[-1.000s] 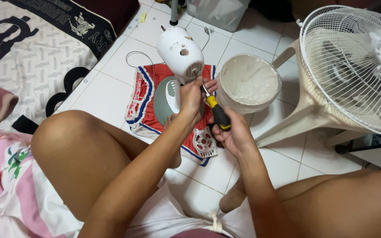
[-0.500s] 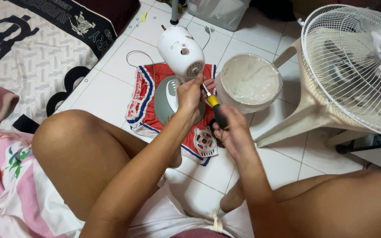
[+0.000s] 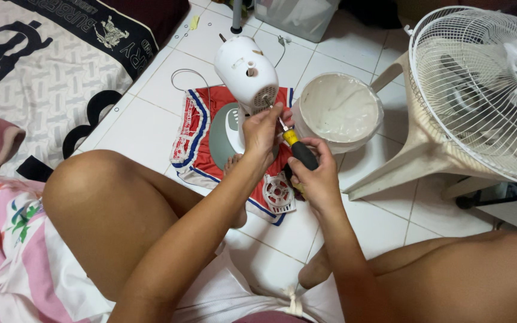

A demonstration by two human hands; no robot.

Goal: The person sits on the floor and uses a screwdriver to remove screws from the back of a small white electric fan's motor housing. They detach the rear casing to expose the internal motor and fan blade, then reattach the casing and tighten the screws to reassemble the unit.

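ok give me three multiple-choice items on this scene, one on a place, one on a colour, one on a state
1. Where does the grille piece lie? A on the cloth B in the bucket C on the bed
2. What colour is the screwdriver handle? A green B yellow and black C white
3. What does the right hand hold? A nothing B the bucket C the screwdriver

A: it rests on the red cloth near the left hand.
B: yellow collar, black grip.
C: fingers wrap the handle, tip at the motor housing.
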